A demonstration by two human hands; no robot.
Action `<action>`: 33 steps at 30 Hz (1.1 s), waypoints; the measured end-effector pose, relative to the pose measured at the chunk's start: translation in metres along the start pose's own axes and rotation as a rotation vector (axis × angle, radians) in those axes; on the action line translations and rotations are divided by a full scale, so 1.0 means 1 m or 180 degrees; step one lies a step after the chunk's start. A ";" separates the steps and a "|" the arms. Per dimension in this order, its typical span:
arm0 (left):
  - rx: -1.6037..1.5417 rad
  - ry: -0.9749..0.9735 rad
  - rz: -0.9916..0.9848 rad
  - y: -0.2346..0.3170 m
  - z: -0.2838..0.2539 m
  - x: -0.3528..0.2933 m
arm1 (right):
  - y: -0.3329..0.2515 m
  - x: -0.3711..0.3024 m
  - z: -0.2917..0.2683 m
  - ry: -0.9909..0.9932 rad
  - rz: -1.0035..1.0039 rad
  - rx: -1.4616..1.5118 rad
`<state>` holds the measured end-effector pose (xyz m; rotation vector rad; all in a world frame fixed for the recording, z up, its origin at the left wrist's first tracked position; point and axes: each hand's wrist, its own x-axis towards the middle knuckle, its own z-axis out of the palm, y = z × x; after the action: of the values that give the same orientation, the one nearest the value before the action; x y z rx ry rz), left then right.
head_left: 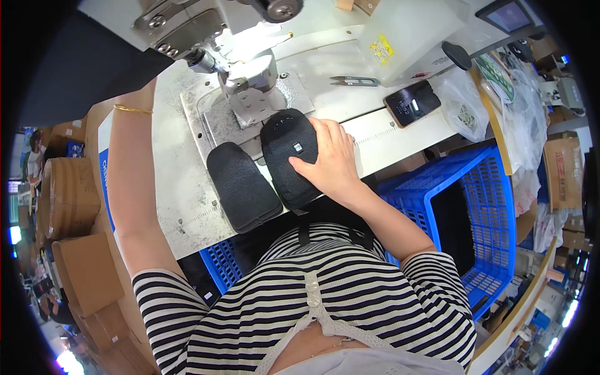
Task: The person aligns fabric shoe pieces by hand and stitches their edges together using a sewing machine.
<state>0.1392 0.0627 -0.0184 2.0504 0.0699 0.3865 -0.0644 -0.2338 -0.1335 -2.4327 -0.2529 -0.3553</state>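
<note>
The right hand point(334, 156) grips the right edge of the black pad point(287, 178), thumb on its upper face. The pad lies on the table point(178, 169), far end near the sewing head point(253, 94); a second pad point(240, 187) lies just left. The left forearm point(134, 169) reaches far left; the left hand is hidden, grip undeterminable. Snips point(365, 82) and phone point(412, 103) lie far right.

Blk mesh pad point(284, 152), oblong, rounded top, 2nd blk pad point(241, 186) just L
</note>
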 end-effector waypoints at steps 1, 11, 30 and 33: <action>0.0559 0.0039 0.0667 -0.008 -0.007 -0.007 | -0.001 -0.001 -0.001 0.0199 -0.0115 0.0003; 0.1793 -0.0898 0.0645 -0.020 0.011 -0.236 | 0.007 -0.010 0.010 0.0836 -0.0733 0.0098; -0.2939 -0.0093 -0.0387 0.053 0.000 -0.217 | -0.059 0.028 -0.045 -0.0313 -0.0904 0.2604; -0.2977 0.0094 -0.0355 0.052 -0.003 -0.216 | -0.055 0.013 -0.037 -0.0218 -0.0600 0.2997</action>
<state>-0.0720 -0.0058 -0.0249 1.1124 0.0135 0.2977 -0.0740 -0.2141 -0.0696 -1.4958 -0.5403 -0.1691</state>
